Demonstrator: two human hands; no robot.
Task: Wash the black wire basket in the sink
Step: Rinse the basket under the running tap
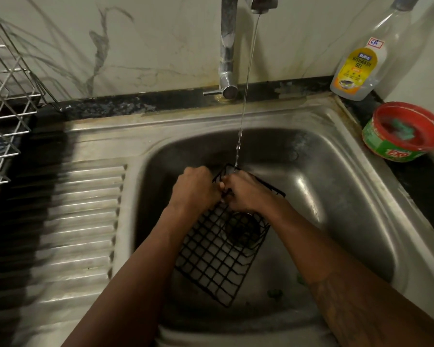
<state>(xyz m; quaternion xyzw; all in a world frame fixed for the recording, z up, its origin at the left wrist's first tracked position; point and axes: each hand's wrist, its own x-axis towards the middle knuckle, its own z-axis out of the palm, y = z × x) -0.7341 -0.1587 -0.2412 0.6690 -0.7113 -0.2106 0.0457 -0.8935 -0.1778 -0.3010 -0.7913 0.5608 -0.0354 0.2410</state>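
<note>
Black wire basket (218, 256), square-grid, tilted in sink (336, 196), gripped by left hand (193, 191) and right hand (246, 194), fingers curled round wires. "DISHWASH GEL" on bottle (356, 68), "EXO" on tub (406, 131).

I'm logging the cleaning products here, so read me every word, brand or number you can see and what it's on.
"DISHWASH GEL": yellow label of the clear bottle.
"6A": white sticker on that bottle.
"EXO": green side of the red-rimmed tub.
Bottle's brand badge and small print: too blurred.

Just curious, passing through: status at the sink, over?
Left hand and right hand grip black wire basket. Water stream hits its far edge, inside sink. Nothing blocking.
</note>
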